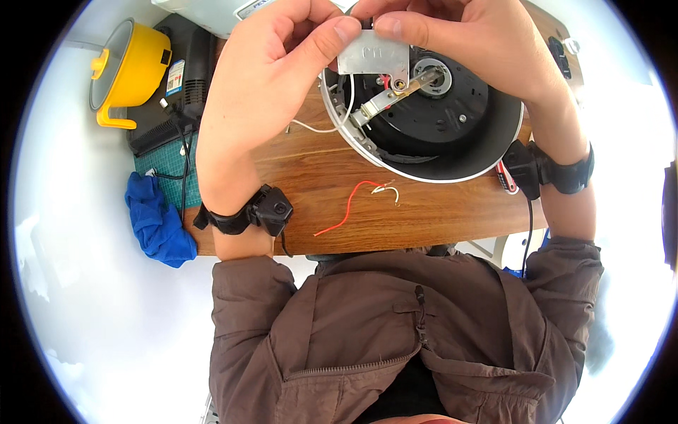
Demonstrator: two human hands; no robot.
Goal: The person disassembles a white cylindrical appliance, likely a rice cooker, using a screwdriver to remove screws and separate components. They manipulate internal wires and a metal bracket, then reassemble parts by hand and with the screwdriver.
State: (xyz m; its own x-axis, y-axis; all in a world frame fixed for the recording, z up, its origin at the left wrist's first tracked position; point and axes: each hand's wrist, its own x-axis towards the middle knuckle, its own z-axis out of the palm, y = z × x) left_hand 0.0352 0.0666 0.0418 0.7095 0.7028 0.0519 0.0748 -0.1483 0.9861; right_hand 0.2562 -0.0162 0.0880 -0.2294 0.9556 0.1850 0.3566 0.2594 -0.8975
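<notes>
My left hand [282, 63] and my right hand [452, 49] both pinch a silver metal plate [371, 58] near its upper edge, thumbs on top, with a small dark part between them. Red and white wires hang from beside the plate. It is over the open, round appliance body [459, 152], which has a white rim, a black inner housing, a central ring fitting [432, 83] and a metal strip [374, 106] reaching across from that ring. Whether the plate is fixed to the strip I cannot tell. Loose red and pale wire pieces [346, 212] lie on the wooden table [296, 177].
At the left are a yellow pot [138, 67], a black device [162, 120], a green cutting mat [169, 191] and a blue cloth [155, 233]. A red-handled tool [506, 178] lies by my right wrist. A white container [201, 15] stands at the back.
</notes>
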